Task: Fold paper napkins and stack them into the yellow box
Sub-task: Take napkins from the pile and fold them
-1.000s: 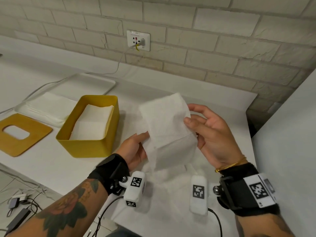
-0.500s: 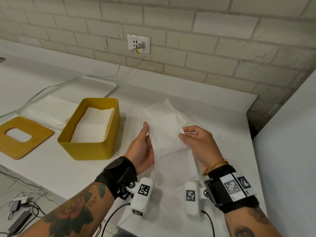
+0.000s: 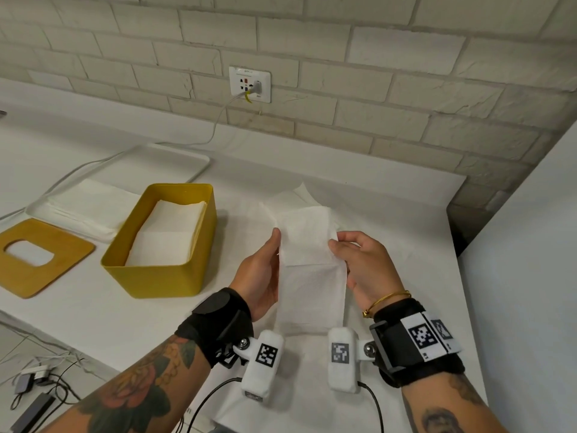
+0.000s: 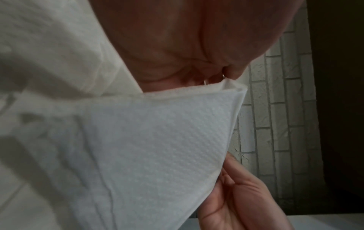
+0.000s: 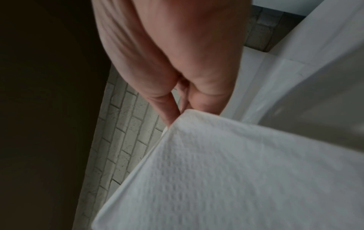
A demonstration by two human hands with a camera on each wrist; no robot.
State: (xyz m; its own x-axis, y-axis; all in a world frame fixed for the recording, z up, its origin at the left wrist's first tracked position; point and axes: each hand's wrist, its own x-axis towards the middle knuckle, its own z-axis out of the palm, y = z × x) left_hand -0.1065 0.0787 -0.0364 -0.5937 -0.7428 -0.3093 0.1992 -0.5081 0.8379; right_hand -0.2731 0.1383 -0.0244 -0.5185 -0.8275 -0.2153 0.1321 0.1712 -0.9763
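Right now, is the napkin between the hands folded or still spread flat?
Folded. The napkin shows a doubled upper flap ending at a crosswise edge, and the left wrist view shows layered edges at its corner. Left hand and right hand hold its sides.

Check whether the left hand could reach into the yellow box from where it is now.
Probably yes. The yellow box stands open, its lid off to the side, just left of the left hand, with nothing between them. But that hand is holding one edge of the napkin, with the right hand on the other.

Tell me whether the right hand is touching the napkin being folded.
Touching. The head view shows the right hand pinching the napkin at its right edge; the right wrist view shows fingertips meeting its corner.
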